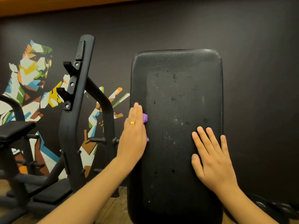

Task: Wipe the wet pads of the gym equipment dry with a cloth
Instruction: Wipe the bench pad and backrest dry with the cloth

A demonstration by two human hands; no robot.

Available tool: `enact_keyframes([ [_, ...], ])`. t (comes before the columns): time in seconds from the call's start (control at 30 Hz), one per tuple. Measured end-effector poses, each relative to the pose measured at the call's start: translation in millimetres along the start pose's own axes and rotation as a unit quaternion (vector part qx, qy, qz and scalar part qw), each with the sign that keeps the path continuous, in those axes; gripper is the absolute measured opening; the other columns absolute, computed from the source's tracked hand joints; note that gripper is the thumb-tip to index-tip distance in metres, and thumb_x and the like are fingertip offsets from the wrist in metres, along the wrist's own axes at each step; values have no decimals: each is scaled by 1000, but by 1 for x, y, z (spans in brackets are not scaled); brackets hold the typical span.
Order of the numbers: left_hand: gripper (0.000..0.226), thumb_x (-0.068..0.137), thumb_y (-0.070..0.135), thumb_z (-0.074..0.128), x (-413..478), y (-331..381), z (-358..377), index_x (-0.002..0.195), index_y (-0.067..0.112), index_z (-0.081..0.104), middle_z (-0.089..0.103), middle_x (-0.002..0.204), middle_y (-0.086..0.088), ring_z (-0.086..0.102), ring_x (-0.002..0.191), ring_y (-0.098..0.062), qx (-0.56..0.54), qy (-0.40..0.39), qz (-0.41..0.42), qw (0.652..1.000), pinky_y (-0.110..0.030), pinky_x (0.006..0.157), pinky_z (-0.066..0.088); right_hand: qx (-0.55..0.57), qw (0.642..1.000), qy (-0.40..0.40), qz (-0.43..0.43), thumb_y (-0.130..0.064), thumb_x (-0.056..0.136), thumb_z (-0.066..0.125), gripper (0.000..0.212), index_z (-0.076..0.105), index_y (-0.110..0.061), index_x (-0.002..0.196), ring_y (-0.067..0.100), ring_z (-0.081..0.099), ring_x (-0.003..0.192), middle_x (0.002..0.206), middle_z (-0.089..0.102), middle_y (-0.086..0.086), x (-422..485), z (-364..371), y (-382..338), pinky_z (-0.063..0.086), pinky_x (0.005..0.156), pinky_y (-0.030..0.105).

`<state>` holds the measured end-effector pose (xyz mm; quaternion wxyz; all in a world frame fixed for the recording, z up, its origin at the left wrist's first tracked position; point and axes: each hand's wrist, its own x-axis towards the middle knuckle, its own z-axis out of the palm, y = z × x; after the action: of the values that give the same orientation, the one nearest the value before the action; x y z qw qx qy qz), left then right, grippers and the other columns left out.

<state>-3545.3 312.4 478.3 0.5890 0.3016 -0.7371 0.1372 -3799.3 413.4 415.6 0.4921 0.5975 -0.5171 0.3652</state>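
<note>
A tall black padded back rest (176, 97) stands upright in front of me, with water drops and dull smears scattered over its face. My left hand (134, 133) lies flat with straight fingers at the pad's left edge and presses a purple cloth (145, 118) against it; only small bits of the cloth show beside the hand. My right hand (212, 157) rests flat on the pad's lower right part, fingers spread, holding nothing.
A black barbell rack upright (76, 101) with hooks stands left of the pad, and another black seat pad (15, 129) lies at the far left. A dark wall with a colourful mural (30, 75) is behind. Weight plates (275, 209) lie on the wooden floor at lower right.
</note>
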Motion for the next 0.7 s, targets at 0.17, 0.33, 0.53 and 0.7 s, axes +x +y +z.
enact_keyframes([
  [0.17,63,103,13,42,-58,-1,7,160,9,16,16,168,-6,22,153,-22,26,-1,4,1000,-35,121,22,-1,1000,-16,7,-37,97,37,64,32,-14,157,24,11,156,167,21,5,0,-2,-1,5,126,53],
  [0.33,75,103,20,50,-53,-9,8,158,13,-1,2,167,-4,6,153,-23,152,-24,21,988,-35,120,5,4,1000,-11,8,-36,97,37,63,33,-13,156,24,11,156,167,22,5,0,-2,-2,6,125,54],
  [0.53,78,98,2,58,-13,-3,-5,160,9,11,6,168,-5,5,154,-21,121,-5,34,992,-36,122,10,7,1000,1,5,-35,97,37,63,33,-12,156,25,12,156,166,23,6,-1,0,0,9,124,57],
  [0.7,66,104,13,44,-22,2,5,160,8,10,9,169,-8,8,156,-24,92,2,-2,996,-28,121,6,3,1000,-3,5,-35,98,38,63,32,-12,157,24,10,156,167,22,6,0,-1,-1,5,125,55],
])
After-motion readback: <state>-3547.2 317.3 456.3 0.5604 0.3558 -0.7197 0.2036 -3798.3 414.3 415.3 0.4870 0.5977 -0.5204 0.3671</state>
